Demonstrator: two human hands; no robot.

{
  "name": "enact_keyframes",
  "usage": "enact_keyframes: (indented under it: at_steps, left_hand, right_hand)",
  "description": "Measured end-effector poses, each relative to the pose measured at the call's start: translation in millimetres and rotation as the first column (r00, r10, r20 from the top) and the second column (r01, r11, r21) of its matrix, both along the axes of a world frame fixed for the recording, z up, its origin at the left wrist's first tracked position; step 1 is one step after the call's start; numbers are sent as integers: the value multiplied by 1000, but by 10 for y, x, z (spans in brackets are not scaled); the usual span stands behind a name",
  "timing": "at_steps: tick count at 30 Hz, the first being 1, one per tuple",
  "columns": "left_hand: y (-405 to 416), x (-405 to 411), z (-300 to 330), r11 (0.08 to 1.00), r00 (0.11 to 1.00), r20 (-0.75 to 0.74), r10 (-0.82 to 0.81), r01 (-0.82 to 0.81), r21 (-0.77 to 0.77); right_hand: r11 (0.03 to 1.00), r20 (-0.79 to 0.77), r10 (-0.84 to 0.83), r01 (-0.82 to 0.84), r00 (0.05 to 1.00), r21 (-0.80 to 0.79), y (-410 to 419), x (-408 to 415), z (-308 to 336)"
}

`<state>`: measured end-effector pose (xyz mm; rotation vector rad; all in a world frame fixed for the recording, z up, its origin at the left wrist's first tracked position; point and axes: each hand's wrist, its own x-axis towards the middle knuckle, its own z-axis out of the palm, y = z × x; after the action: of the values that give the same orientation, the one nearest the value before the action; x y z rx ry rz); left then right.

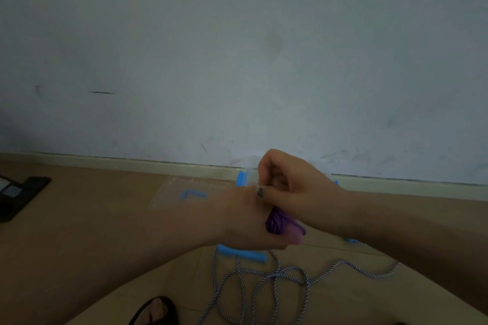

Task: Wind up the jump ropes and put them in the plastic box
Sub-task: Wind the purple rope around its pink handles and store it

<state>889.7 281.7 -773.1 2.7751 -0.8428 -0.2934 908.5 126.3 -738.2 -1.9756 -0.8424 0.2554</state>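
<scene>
Head view, dim light. Left hand point(248, 221): fingers curled round a purple wound jump rope bundle with lilac handle point(284, 224), held above the floor. Right hand point(285, 179): fingers curled, pinching at the bundle's top. Blue-and-white twisted jump rope with blue handles point(264, 280): loose on the wooden floor point(92, 219), near. Clear plastic box with blue clips point(244, 178): far, by the wall, partly hidden behind the hands.
</scene>
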Motion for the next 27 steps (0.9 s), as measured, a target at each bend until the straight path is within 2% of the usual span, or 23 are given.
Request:
enact_keyframes:
  at_steps: [2, 4, 7, 10, 11, 14, 17, 20, 23, 27]
  left_hand:
    - [7, -11, -15, 991, 987, -139, 77, -91, -99]
    - [44, 16, -6, 939, 931, -314, 184, -261, -226]
    - [81, 134, 5, 807, 827, -502, 255, -468, -360]
    - [70, 319, 4, 619, 730, -624, 280, -634, -464]
    - [67, 399, 9, 560, 701, -659, 273, -673, -484]
    - [64, 705, 53, 409, 626, -742, 241, -758, -507]
    - [24, 1038, 54, 431, 624, -734, 268, -759, -488]
    - [-47, 1317, -22, 445, 615, -748, 250, -759, -475]
    - [-114, 1598, -247, 483, 622, -735, 270, -748, -456]
    - [-223, 1904, -797, 599, 632, -695, 342, -717, -357]
  right_hand:
    - [999, 9, 2, -2, 1000, -37, 0, 46, 5]
    - [997, -48, -69, 68, 996, -21, 20, 174, 27]
    - [971, -92, -237, 232, 967, -61, 38, 486, 64]
    - [915, -76, -394, 384, 916, -121, 26, 767, 114]
    - [904, -130, -419, 399, 899, -154, 12, 854, 107]
    - [919, -504, -389, 284, 771, -274, -47, 1028, 9]
    - [946, -680, -324, 215, 657, -243, -76, 1193, -197]
    - [923, -766, -300, 377, 569, -82, -27, 1443, -436]
    - [896, -746, -354, 434, 565, -96, -36, 1714, -731]
    - [830, -693, -495, 522, 524, -198, -221, 1992, -1252]
